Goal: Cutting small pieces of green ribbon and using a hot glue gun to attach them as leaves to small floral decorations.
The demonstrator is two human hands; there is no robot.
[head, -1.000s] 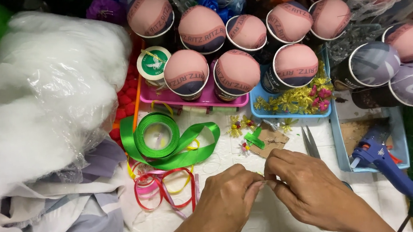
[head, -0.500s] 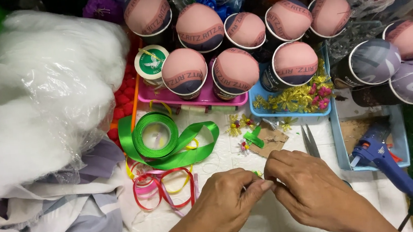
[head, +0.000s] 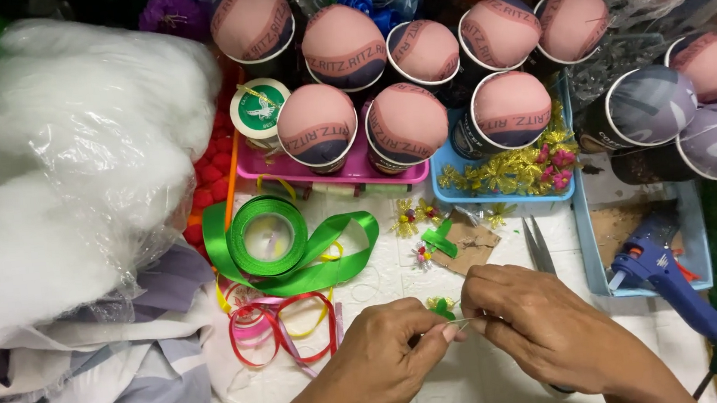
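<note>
Head view: both hands low centre, meeting at 6 o'clock over the white worktop (head: 495,384). Left hand (head: 390,367) has thumb and forefinger pinched together on a thin wire (head: 458,323); right hand (head: 542,328) has its grip clamped on the same wire from the other side. A small green ribbon piece (head: 443,308) sits just at 12 o'clock of the fingertips, touching them. Green ribbon roll (head: 268,237) at 10 o'clock, loose end trailing right. Red and pink ribbon loops (head: 283,329) at 9 o'clock of the left hand. Scissors (head: 539,246) at 1 o'clock. Blue glue gun (head: 667,274) at 3 o'clock, partly in a blue tray (head: 592,250). Stuffing bag (head: 63,184) far left. Fabric-covered cups (head: 404,124) fill 12 o'clock.
</note>
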